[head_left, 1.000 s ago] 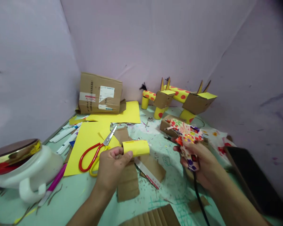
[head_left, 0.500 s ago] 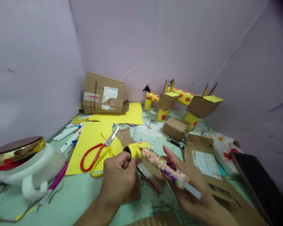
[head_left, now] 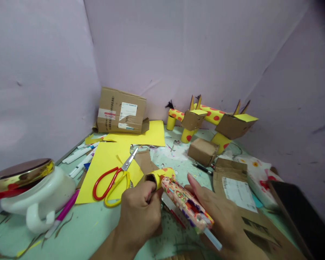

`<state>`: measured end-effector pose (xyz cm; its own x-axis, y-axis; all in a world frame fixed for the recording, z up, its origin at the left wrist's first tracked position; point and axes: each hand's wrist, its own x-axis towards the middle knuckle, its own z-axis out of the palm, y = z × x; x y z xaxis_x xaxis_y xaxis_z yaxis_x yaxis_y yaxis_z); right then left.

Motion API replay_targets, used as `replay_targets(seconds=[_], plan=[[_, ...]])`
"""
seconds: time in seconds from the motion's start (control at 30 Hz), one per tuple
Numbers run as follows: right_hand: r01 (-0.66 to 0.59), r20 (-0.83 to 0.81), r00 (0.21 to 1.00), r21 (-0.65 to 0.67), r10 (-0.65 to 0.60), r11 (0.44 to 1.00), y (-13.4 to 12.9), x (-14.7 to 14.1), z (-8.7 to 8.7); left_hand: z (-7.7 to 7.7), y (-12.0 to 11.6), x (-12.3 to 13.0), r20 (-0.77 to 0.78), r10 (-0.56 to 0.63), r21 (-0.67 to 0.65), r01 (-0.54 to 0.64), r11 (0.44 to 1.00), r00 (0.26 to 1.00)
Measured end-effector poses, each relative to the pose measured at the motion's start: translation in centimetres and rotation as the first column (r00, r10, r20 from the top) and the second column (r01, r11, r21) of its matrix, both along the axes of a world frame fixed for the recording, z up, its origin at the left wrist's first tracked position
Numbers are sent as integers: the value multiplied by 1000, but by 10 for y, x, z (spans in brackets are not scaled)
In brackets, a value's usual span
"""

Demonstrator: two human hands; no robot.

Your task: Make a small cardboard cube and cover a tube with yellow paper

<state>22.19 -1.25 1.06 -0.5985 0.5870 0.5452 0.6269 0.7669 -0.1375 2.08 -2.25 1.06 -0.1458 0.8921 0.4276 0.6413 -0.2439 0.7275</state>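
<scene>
My left hand [head_left: 142,209] is closed on the near end of a small yellow paper tube [head_left: 165,174] with orange spots. My right hand [head_left: 219,213] is wrapped round a glue gun [head_left: 188,202] covered in a flowery pattern, with a pale glue stick poking out of its rear. The gun's front end meets the tube's side; its tip is hidden. Left of my left hand, red-and-yellow-handled scissors [head_left: 116,180] lie partly open on a yellow sheet [head_left: 93,173]. Beneath the gun, a cutter [head_left: 173,209] is partly covered.
A white cup [head_left: 46,195] stands at left near markers [head_left: 78,155]. Behind are a cardboard box [head_left: 116,119], two spotted giraffe-like figures [head_left: 193,121] [head_left: 235,126] and a small box [head_left: 203,151]. Flat cardboard [head_left: 230,173] and a phone [head_left: 300,216] lie at right.
The glue gun has tilted, its rear end now lower and further left. The yellow tube and my left hand have shifted slightly right. The camera view has moved a little.
</scene>
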Motion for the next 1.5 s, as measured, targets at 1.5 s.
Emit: replay_targets(seconds=[1.5], plan=[[4, -78, 997, -7, -4, 1000, -3, -8, 2, 4, 2, 1, 68, -7, -63, 12, 998, 998]])
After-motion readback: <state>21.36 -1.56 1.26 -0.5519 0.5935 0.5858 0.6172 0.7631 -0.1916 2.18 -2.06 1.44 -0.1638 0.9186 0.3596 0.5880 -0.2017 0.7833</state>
